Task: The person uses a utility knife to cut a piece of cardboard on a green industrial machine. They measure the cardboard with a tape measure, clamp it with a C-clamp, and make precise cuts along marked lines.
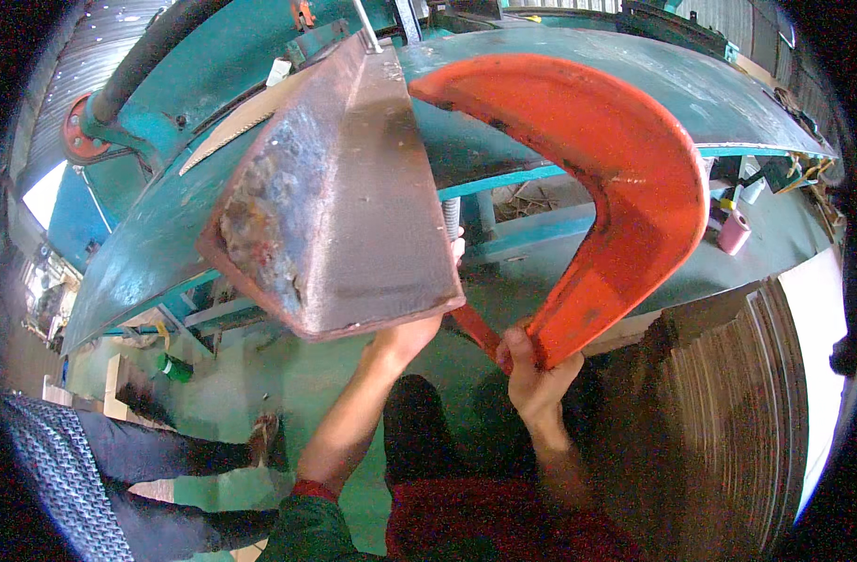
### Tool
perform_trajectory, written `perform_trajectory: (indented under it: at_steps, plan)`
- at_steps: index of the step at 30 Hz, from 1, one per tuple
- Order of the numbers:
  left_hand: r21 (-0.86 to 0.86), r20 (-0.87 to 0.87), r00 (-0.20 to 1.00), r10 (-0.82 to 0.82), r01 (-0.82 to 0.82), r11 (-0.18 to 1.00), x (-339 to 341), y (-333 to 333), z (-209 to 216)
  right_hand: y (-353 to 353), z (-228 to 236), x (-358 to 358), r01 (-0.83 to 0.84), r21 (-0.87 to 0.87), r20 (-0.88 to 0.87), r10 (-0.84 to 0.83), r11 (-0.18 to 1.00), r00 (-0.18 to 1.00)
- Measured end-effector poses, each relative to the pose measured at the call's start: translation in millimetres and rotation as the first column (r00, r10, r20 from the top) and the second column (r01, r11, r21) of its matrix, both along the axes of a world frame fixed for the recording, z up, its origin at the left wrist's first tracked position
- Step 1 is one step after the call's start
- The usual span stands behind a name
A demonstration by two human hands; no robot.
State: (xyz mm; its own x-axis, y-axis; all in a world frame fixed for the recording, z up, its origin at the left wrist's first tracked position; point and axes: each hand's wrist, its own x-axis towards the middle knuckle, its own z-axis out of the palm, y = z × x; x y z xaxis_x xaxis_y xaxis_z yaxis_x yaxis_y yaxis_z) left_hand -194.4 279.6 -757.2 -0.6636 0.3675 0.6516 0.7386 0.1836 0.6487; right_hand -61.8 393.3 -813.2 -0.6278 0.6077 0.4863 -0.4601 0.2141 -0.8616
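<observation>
A large orange C-clamp (648, 197) bows over the edge of a green metal table (728, 103). My right hand (541, 379) is closed round the lower end of its frame, thumb on the near face. A thick angled steel piece (381, 215), scorched and rough on its left face, lies on the table and juts toward me. The clamp's upper tip rests close to its right side. Below the steel, my left hand (419, 339) reaches up to the clamp's threaded screw (452, 215); a few fingertips show, curled at the screw, and the rest is hidden.
Another person's legs (166, 450) stand at the left. A tall stack of brown sheets (728, 403) is at the lower right. A pink roll (734, 231) stands beyond the table edge, and a green container (173, 366) lies low at the left. A dark pipe (156, 56) slants at the back left.
</observation>
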Motion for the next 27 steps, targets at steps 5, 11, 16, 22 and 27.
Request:
perform_trajectory:
  at_steps: [5, 11, 16, 22, 27]
  plan:
    - [0.104, 0.122, 0.993, 0.004, -0.016, 0.994, -4.1, -6.2, 0.2, -5.8, 14.4, -7.3, 0.076, -0.149, 0.058, -0.068, 0.986, 0.996]
    - [0.220, 0.186, 0.981, -0.056, 0.014, 0.975, -1.1, -9.4, -13.8, 0.4, 20.5, 5.3, -0.032, -0.035, 0.200, 0.038, 0.999, 0.979]
    - [0.136, 0.210, 0.969, 0.131, -0.162, 0.977, -7.5, -12.3, -31.3, 3.0, 15.8, 9.0, -0.047, 0.118, 0.159, 0.028, 0.992, 0.987]
    - [0.093, 0.252, 0.968, 0.014, -0.038, 0.995, -14.2, -22.3, -35.7, 2.4, 12.9, -0.2, -0.136, 0.002, 0.108, 0.135, 0.991, 0.985]
    - [0.188, 0.281, 0.950, -0.140, 0.088, 0.978, -22.1, -41.9, -46.0, -7.9, 4.2, -2.8, -0.144, 0.048, 0.150, 0.136, 0.988, 0.979]
